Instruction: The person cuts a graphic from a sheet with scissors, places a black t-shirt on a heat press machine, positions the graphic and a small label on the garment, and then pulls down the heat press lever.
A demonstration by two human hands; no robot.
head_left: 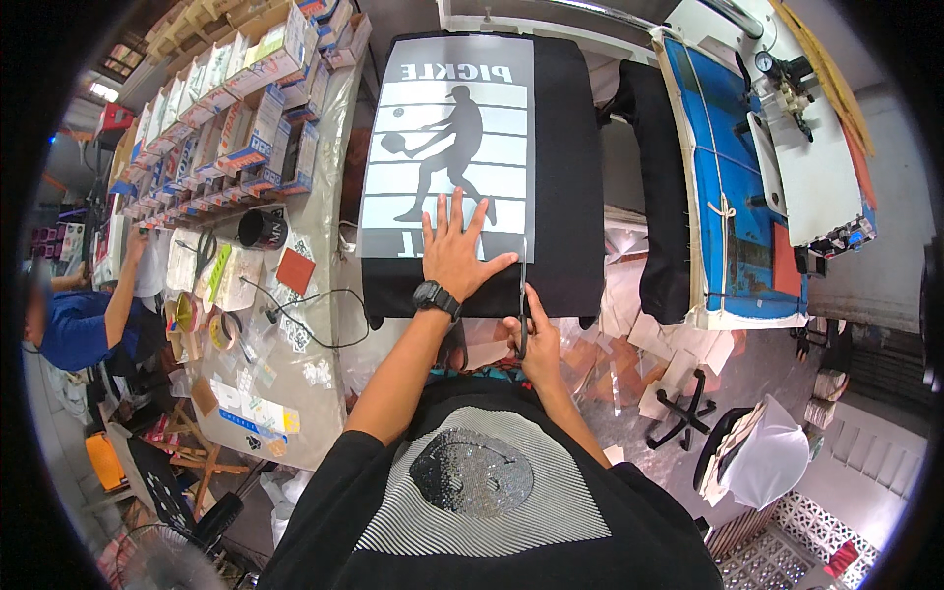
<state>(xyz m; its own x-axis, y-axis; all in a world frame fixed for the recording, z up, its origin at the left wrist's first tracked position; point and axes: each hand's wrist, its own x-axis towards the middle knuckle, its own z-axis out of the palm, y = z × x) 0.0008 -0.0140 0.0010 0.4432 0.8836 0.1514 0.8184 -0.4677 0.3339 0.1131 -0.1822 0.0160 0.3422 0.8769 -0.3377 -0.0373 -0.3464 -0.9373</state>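
A black garment point(565, 167) lies spread on a platen in front of me, with a large grey and white printed transfer sheet point(447, 108) showing a black silhouette of a player on top of it. My left hand point(457, 248) presses flat, fingers apart, on the sheet's near edge; a black watch is on that wrist. My right hand point(536, 339) grips the handles of black scissors point(522, 290), whose blades point away from me along the sheet's right edge.
A long table point(324, 295) at my left carries boxes point(246, 108), a black cup point(262, 228), tape rolls and cables. A person in blue point(84, 320) works beyond it. A second black-covered platen point(661, 187) and a blue and white press point(777, 147) stand at my right. A chair base point(688, 408) sits on the floor.
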